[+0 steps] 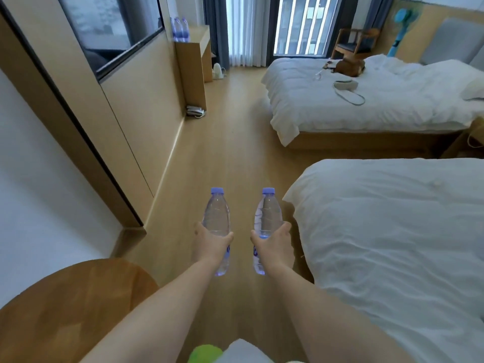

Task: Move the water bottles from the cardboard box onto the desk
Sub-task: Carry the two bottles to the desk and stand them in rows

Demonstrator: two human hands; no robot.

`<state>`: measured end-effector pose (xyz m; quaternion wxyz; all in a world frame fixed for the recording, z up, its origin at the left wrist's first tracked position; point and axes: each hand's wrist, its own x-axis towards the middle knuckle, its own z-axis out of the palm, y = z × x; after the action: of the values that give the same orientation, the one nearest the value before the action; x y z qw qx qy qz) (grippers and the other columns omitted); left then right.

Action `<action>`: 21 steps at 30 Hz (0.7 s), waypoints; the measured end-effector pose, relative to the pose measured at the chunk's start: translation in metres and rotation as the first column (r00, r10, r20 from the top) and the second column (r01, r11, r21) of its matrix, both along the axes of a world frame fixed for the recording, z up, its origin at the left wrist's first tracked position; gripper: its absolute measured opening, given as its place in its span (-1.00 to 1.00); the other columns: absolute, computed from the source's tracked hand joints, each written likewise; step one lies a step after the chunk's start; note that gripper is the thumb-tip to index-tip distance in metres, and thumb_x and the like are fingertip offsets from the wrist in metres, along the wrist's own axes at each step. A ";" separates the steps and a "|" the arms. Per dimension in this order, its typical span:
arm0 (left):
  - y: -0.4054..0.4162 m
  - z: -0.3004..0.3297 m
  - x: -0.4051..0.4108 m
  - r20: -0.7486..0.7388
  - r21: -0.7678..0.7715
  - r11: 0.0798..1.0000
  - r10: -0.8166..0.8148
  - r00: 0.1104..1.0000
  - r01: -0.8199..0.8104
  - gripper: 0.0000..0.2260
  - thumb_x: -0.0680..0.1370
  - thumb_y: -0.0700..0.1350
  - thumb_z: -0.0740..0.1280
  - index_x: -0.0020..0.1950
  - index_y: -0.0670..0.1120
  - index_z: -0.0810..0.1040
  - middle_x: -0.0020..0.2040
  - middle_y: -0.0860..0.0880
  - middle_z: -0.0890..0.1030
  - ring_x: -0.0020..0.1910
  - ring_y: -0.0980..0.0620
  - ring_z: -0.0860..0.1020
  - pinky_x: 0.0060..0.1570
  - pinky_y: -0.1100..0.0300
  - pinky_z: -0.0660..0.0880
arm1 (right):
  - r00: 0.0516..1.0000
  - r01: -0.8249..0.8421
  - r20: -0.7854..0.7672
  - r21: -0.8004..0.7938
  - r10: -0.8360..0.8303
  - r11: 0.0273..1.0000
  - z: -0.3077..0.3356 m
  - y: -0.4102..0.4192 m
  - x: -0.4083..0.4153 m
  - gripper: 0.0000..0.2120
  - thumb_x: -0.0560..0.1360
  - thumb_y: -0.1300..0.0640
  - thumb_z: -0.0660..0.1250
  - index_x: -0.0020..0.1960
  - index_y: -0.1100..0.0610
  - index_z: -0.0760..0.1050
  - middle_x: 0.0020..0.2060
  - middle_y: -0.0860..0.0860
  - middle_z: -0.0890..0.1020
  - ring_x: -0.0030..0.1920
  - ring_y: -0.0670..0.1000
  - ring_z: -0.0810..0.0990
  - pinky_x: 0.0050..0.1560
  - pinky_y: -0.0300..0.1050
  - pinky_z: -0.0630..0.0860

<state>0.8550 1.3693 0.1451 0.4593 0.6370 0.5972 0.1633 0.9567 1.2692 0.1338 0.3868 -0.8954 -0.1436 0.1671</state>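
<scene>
My left hand [210, 243] grips a clear water bottle [216, 216] with a blue cap around its middle, held upright over the wooden floor. My right hand [273, 244] grips a second clear bottle [267, 214] the same way, just to the right of the first. Far ahead on the left, the wooden desk [195, 45] stands by the window, with three more bottles [180, 28] on its near corner. The cardboard box is not in view.
A wooden aisle [225, 142] runs ahead between the left wall and two white beds [387, 231] [366, 100]. A round wooden table [65, 310] is at my lower left. A white kettle [218, 70] and stacked items [195, 111] sit on the floor beside the desk.
</scene>
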 end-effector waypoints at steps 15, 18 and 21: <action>0.232 -0.024 0.196 0.002 -0.036 0.997 0.074 0.997 -0.074 -0.37 0.36 -0.02 0.49 0.29 -0.18 0.27 0.20 -0.13 0.46 0.07 -0.18 0.53 0.03 -0.01 0.51 | 0.999 0.032 -0.038 0.009 -0.031 0.999 -0.016 0.220 0.208 -0.45 0.42 -0.14 0.42 0.19 0.03 0.18 -0.06 -0.03 0.48 -0.28 -0.14 0.49 -0.42 -0.27 0.35; 0.290 -0.014 0.240 -0.027 -0.053 0.998 0.040 0.999 -0.042 -0.38 0.36 -0.01 0.47 0.29 -0.16 0.26 0.18 -0.12 0.47 0.06 -0.19 0.54 0.04 -0.05 0.52 | 0.997 0.066 -0.046 0.026 -0.064 0.997 -0.008 0.278 0.246 -0.44 0.41 -0.15 0.43 0.18 0.01 0.17 -0.04 -0.04 0.48 -0.26 -0.15 0.49 -0.42 -0.26 0.34; 0.344 0.000 0.281 -0.055 -0.023 1.000 -0.020 0.998 0.019 -0.39 0.35 0.02 0.47 0.26 -0.15 0.26 0.18 -0.12 0.48 0.05 -0.19 0.55 0.05 -0.06 0.53 | 0.995 0.094 -0.051 0.055 -0.091 0.994 0.005 0.333 0.281 -0.46 0.39 -0.16 0.43 0.11 -0.02 0.14 -0.06 -0.05 0.48 -0.24 -0.14 0.50 -0.35 -0.19 0.41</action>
<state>1.1358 1.7136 0.1453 0.4511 0.6419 0.6053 0.1344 1.2373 1.6024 0.1386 0.4229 -0.8854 -0.0975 0.1663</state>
